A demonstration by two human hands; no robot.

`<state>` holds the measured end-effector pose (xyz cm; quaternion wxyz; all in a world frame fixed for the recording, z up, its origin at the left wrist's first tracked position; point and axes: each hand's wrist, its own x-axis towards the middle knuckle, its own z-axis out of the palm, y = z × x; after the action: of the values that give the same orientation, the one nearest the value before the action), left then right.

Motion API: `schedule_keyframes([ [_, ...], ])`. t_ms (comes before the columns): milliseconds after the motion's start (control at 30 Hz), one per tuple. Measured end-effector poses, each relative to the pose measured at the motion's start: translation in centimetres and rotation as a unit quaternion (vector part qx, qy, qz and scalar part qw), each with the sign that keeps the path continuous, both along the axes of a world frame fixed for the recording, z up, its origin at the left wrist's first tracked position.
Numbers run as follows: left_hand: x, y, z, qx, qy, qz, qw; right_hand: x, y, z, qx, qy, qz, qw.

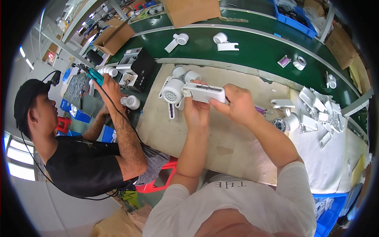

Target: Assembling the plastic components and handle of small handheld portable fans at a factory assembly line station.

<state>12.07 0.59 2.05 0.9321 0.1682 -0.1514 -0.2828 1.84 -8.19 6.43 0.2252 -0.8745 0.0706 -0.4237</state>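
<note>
Both my hands hold the white handle of a small handheld fan [207, 93] above the table. My left hand [197, 114] supports it from below, with fingertips showing at its far edge. My right hand [237, 103] grips the right end, thumb along the near side. Against the handle's left end appears a round white fan head [172, 91] with a grille; whether the two are joined I cannot tell. More white fan heads [192, 76] stand just behind. Below them lies an opened handle [171, 111] with a dark strip inside.
To the right are a fan head [291, 121] and a pile of white plastic shells [321, 110] on a white sheet. Fans [227, 42] sit along the green conveyor [260, 51]. At left a co-worker [90, 158] holds a teal power screwdriver [96, 76] near a black machine [138, 69].
</note>
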Motion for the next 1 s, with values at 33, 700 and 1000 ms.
schedule_keyframes([
  [33, -0.1, 0.0, 0.3, -0.002, -0.001, -0.004, 1.000, -0.2, -0.5, 0.0, 0.065, 0.045, 0.032, 0.996],
  [700, 4.9, -0.4, -4.1, 0.499, -0.706, 0.360, 0.350, 21.0, -15.9, -5.2, 0.125, 0.254, 0.076, 0.956],
  [1000, 5.1, -0.6, -4.2, 0.362, -0.743, 0.219, 0.519, 41.8, -18.1, -8.8, -0.012, 0.148, -0.153, 0.977],
])
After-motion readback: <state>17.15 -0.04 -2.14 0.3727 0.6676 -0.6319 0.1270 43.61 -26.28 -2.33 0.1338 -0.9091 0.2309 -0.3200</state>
